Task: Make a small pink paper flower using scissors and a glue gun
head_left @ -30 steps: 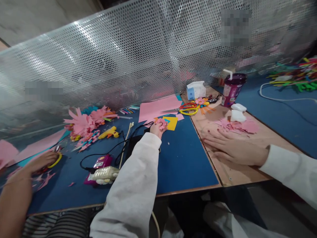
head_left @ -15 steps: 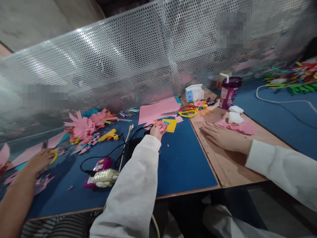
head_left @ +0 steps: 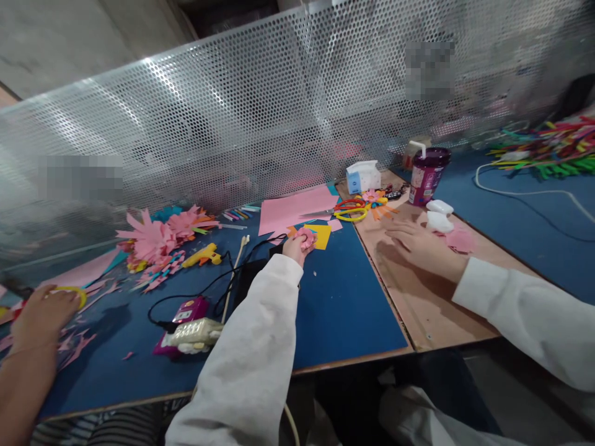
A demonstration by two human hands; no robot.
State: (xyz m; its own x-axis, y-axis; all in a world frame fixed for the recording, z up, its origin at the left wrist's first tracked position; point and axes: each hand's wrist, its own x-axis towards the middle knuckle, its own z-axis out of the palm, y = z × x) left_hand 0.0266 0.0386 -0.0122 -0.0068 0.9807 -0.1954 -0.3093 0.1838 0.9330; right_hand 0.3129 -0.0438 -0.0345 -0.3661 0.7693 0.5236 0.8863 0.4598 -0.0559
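My left hand (head_left: 295,246) reaches out over the blue table and is closed round a small pink paper flower (head_left: 306,236), beside a yellow paper square (head_left: 322,235). My right hand (head_left: 415,241) lies over the brown board (head_left: 418,310), fingers stretched out flat, pointing at pink paper scraps (head_left: 459,239). Just beyond the scraps sit white crumpled pieces (head_left: 439,215). Both arms wear pale sleeves.
Another person's hand (head_left: 39,313) at far left holds yellow-handled scissors. Pink paper flowers (head_left: 158,232), a yellow glue gun (head_left: 203,255), a pink device with cables (head_left: 185,311), pink sheets (head_left: 295,205), scissors (head_left: 352,207), a tissue box (head_left: 364,175) and a purple cup (head_left: 426,174) stand before a perforated metal screen (head_left: 260,105).
My right hand has slid forward along the brown board toward the pink scraps. My left hand keeps the pink flower in place. The other person's hand at left has drawn back leftward.
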